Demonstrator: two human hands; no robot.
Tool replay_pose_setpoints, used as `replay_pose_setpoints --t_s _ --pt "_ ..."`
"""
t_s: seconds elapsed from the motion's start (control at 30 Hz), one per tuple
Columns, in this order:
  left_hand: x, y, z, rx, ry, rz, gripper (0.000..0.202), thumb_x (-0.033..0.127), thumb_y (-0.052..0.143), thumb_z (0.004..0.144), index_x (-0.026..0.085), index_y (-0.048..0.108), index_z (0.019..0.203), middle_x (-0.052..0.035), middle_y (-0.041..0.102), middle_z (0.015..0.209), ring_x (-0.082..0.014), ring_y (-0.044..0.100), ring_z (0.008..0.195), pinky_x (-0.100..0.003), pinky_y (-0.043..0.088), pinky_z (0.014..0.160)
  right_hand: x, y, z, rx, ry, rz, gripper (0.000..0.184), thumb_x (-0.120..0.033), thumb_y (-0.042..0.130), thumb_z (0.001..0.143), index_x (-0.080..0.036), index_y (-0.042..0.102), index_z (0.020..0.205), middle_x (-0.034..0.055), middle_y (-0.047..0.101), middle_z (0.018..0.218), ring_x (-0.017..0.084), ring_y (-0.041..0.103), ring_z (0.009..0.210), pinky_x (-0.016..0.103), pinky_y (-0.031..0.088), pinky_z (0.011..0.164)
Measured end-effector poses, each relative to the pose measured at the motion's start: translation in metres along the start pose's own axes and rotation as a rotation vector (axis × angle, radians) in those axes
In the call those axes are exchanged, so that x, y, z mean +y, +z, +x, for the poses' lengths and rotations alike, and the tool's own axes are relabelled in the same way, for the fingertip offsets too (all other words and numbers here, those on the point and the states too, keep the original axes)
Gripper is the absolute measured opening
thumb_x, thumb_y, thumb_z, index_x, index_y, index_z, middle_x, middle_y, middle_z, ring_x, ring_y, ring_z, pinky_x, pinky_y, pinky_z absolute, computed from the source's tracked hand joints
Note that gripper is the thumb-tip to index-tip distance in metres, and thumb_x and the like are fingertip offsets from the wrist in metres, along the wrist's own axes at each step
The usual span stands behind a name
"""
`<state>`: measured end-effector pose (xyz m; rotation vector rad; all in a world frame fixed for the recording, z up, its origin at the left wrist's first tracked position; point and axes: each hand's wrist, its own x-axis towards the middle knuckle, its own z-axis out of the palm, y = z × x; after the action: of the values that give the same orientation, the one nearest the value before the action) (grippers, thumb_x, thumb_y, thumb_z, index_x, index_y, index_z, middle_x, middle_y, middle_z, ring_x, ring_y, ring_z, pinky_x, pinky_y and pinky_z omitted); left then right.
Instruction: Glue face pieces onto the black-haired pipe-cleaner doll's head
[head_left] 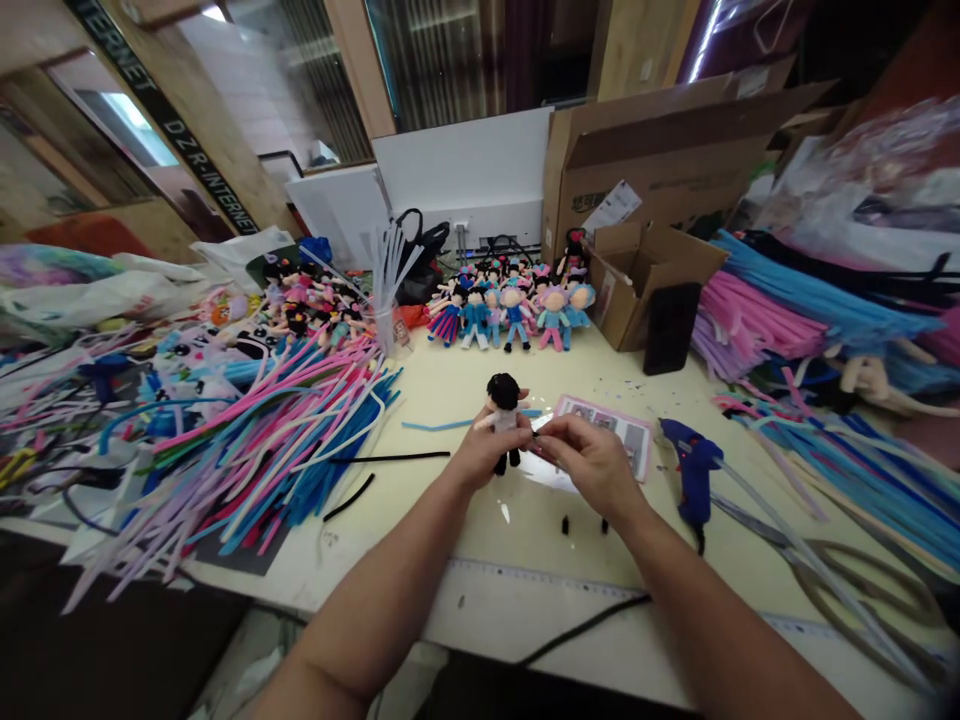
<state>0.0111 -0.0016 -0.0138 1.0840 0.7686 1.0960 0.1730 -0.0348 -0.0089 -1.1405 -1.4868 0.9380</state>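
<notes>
My left hand is closed around a small doll with black hair, a white top and black legs, held upright above the table. Close beside it on the right, my right hand pinches at the doll's side. Something tiny and dark shows at those fingertips, too small to name. Behind my right hand lies a printed picture sheet with a pink edge. Two short black pieces, one of them a stub, lie on the table below my hands.
Bundles of coloured pipe cleaners cover the left side. Finished dolls stand in rows at the back, beside a cardboard box and a black phone. A blue glue gun and large scissors lie at right.
</notes>
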Motion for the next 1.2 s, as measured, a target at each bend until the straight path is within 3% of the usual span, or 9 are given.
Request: replay_pose_setpoints --t_s 0.1,0.2,0.27,0.33,0.43,0.6,0.8,0.93,1.2 --pt "0.001 -0.004 0.001 0.011 0.029 0.040 0.066 0.023 0.075 0.066 0.017 0.053 0.128 0.0038 0.058 0.071 -0.0096 0.054 0.059 -0.026 0.041 0.063 0.002 -0.012 0.002 0.068 0.050 -0.050 0.019 -0.039 0.063 0.079 -0.021 0.066 0.078 0.0002 0.067 0.067 0.016 0.062 0.063 0.029 0.050 0.061" --pt "0.002 -0.009 0.002 0.020 0.059 0.078 0.066 0.023 0.074 0.066 0.018 0.052 0.128 0.0043 0.058 0.071 -0.0096 0.055 0.060 -0.026 0.042 0.064 0.009 -0.030 0.009 0.221 0.090 -0.333 0.023 -0.041 0.062 0.079 -0.022 0.064 0.067 -0.0009 0.062 0.057 0.017 0.058 0.057 0.031 0.048 0.060" --pt "0.003 -0.011 0.002 0.021 0.064 0.113 0.064 0.023 0.073 0.067 0.017 0.053 0.127 0.0043 0.058 0.071 -0.0096 0.055 0.060 -0.026 0.042 0.065 0.015 -0.040 0.014 0.246 -0.003 -0.560 0.021 -0.037 0.061 0.079 -0.022 0.066 0.065 0.0024 0.066 0.062 0.021 0.061 0.065 0.036 0.049 0.067" --pt "0.004 -0.011 0.001 0.014 0.050 0.156 0.062 0.024 0.073 0.067 0.017 0.054 0.125 0.0041 0.058 0.071 -0.0097 0.055 0.061 -0.026 0.041 0.065 0.018 -0.042 0.016 0.203 -0.193 -0.641 0.016 -0.030 0.058 0.080 -0.023 0.072 0.078 0.0076 0.073 0.086 0.026 0.064 0.087 0.043 0.048 0.082" --pt "0.006 -0.008 -0.002 -0.006 0.017 0.216 0.058 0.025 0.073 0.067 0.017 0.055 0.122 0.0035 0.058 0.073 -0.0100 0.054 0.063 -0.025 0.040 0.064 0.015 -0.032 0.012 0.057 -0.346 -0.546 0.020 -0.028 0.056 0.085 -0.024 0.072 0.095 0.0079 0.072 0.104 0.026 0.063 0.101 0.043 0.046 0.090" --pt "0.005 -0.003 -0.004 -0.043 -0.018 0.288 0.046 0.028 0.072 0.067 0.016 0.058 0.110 0.0028 0.058 0.073 -0.0101 0.053 0.064 -0.025 0.038 0.062 0.001 -0.010 0.000 -0.143 -0.256 -0.498 0.015 -0.025 0.055 0.089 -0.023 0.070 0.089 0.0031 0.071 0.084 0.019 0.065 0.076 0.031 0.047 0.067" --pt "0.002 -0.005 -0.001 -0.019 0.034 0.373 0.041 0.029 0.073 0.066 0.016 0.059 0.102 -0.0017 0.061 0.088 -0.0136 0.054 0.078 -0.026 0.042 0.072 -0.001 -0.021 0.004 0.007 -0.250 -0.530 0.019 -0.023 0.053 0.088 -0.022 0.071 0.082 0.0053 0.067 0.082 0.020 0.063 0.080 0.033 0.047 0.071" --pt "-0.003 -0.009 0.001 -0.061 0.061 0.347 0.044 0.023 0.066 0.068 0.016 0.058 0.110 -0.0051 0.064 0.101 -0.0173 0.056 0.088 -0.028 0.044 0.079 -0.007 -0.029 0.005 0.175 -0.207 -0.350 0.018 -0.024 0.054 0.088 -0.022 0.073 0.090 0.0055 0.068 0.088 0.019 0.064 0.084 0.034 0.049 0.076" --pt "-0.007 0.000 0.000 -0.085 0.130 0.456 0.053 0.017 0.059 0.071 0.016 0.052 0.123 -0.0076 0.062 0.119 -0.0228 0.056 0.108 -0.033 0.042 0.095 -0.017 -0.024 -0.003 0.257 -0.156 -0.073 0.013 -0.023 0.059 0.085 -0.022 0.071 0.091 0.0045 0.069 0.096 0.017 0.065 0.088 0.031 0.050 0.078"
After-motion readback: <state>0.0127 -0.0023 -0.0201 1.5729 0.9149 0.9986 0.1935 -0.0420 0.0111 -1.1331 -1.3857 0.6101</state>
